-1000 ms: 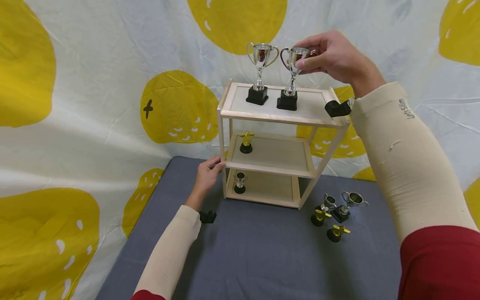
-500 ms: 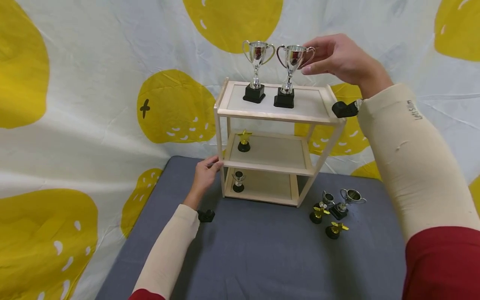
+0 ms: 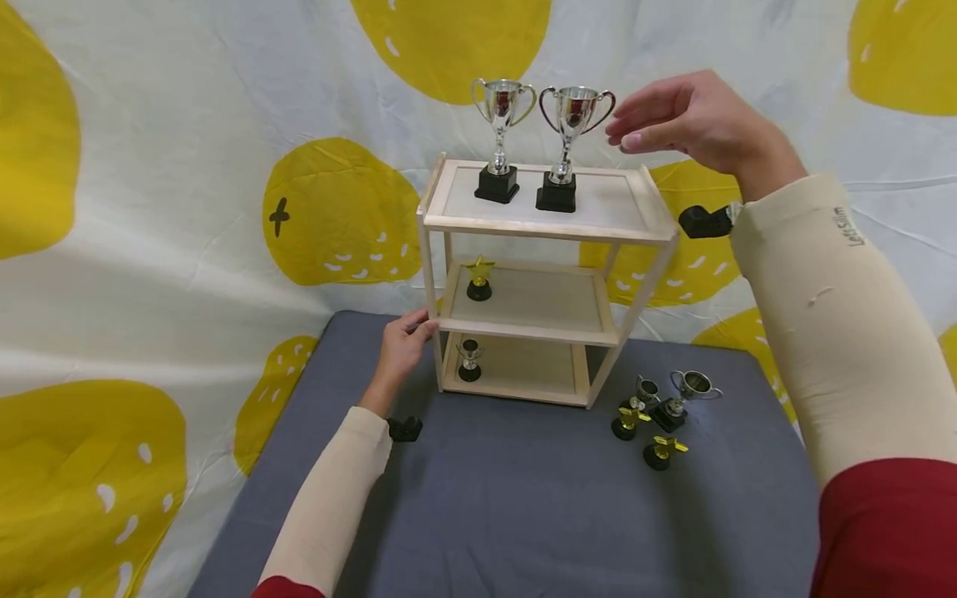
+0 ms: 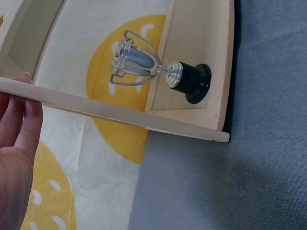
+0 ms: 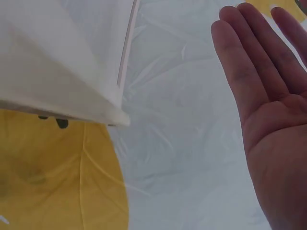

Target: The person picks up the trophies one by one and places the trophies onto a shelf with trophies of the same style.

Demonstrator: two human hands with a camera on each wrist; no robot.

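Observation:
Two silver trophy cups stand upright on the top board of a small wooden shelf (image 3: 549, 232): a left trophy (image 3: 499, 124) and a right trophy (image 3: 571, 141). My right hand (image 3: 695, 124) hovers just right of the right trophy, apart from it, holding nothing; the right wrist view shows its fingers extended. Lower down, my left hand (image 3: 404, 345) grips the shelf's left front post (image 4: 96, 108) at the middle board's height. A gold star trophy (image 3: 479, 278) is on the middle board. On the bottom board stands a small silver cup (image 4: 139, 64) with a round black base.
Right of the shelf, several trophies are grouped on the grey cloth surface (image 3: 508, 498): a larger silver cup (image 3: 684, 399), a smaller silver cup (image 3: 645, 390), and two gold star trophies, one nearer the front (image 3: 664, 451). A white and yellow patterned curtain (image 3: 187, 208) hangs behind.
My right hand has let go of the right trophy and moved away to the right. That trophy stays upright on the top board. My left hand keeps its grip on the post.

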